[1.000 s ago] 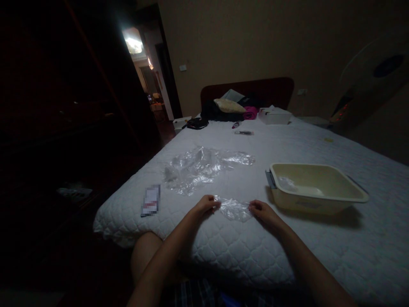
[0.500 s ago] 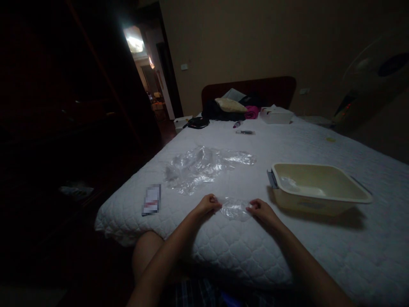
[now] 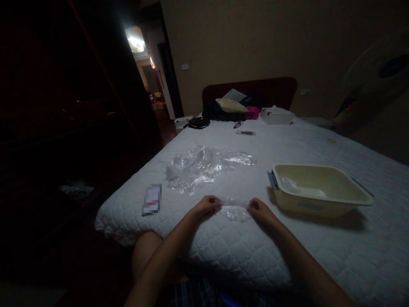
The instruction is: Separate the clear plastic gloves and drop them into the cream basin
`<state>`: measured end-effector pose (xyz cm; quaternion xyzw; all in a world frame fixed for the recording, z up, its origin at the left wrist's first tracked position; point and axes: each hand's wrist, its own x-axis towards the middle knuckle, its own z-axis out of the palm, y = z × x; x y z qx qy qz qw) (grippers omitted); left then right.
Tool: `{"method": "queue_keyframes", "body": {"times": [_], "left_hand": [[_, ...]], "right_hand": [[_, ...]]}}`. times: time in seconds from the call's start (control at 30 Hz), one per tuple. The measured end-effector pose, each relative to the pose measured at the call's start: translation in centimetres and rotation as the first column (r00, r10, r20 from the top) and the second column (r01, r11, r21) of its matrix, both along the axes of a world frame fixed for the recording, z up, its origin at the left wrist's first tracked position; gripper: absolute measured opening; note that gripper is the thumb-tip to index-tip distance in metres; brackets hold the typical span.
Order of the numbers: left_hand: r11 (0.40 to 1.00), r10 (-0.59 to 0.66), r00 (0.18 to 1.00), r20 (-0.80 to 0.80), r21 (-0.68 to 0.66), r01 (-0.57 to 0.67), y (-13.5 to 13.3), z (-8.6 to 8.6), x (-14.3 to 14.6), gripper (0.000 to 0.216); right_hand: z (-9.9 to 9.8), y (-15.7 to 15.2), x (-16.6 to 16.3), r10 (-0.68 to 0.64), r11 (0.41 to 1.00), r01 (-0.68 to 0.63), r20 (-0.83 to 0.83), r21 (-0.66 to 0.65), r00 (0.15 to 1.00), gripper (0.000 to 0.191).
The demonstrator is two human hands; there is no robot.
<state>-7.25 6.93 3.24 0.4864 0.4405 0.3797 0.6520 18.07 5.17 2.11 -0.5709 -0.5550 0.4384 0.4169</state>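
Note:
Between my hands a small clear plastic bag (image 3: 234,211) is stretched just over the front of the white quilted bed (image 3: 236,251). My left hand (image 3: 209,204) pinches its left upper corner, and my right hand (image 3: 257,209) pinches the right one. The bag's upper edge runs in a taut band from hand to hand, while its lower part hangs or lies loose. Beyond my hands lies a spread heap of clear plastic bags (image 3: 204,166), crumpled and shiny.
To the right stands a cream plastic bin (image 3: 319,204) with grey side handles and some clear plastic inside. A blurred-out phone-like item (image 3: 152,200) lies at left. Farther back are a white box (image 3: 276,116), a black pouch (image 3: 198,123) and piled cloth (image 3: 231,105).
The top edge of the bag is now drawn straight and looks folded over between my fingers. Both hands have stayed in nearly the same place.

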Motion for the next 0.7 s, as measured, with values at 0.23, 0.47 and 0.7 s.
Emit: {"method": "queue_keyframes", "body": {"times": [0.23,0.47,0.7], "left_hand": [[0.995,0.095,0.995,0.006,0.038,-0.095,-0.2,-0.6,0.6,0.032],[0.999,0.030,0.991,0.134,-0.016,-0.028,-0.8,0.3,0.1,0.043],[0.996,-0.043,0.999,-0.034,0.082,0.045,-1.4,0.2,-0.3,0.032]], "right_hand": [[0.8,-0.6,-0.4,0.013,0.993,-0.020,-0.057,-0.114,0.998,0.041],[-0.3,-0.3,-0.6,0.032,0.999,-0.032,0.083,-0.004,0.996,0.024],[-0.2,-0.9,-0.4,0.022,0.997,-0.034,0.156,0.076,0.987,0.010]]}}
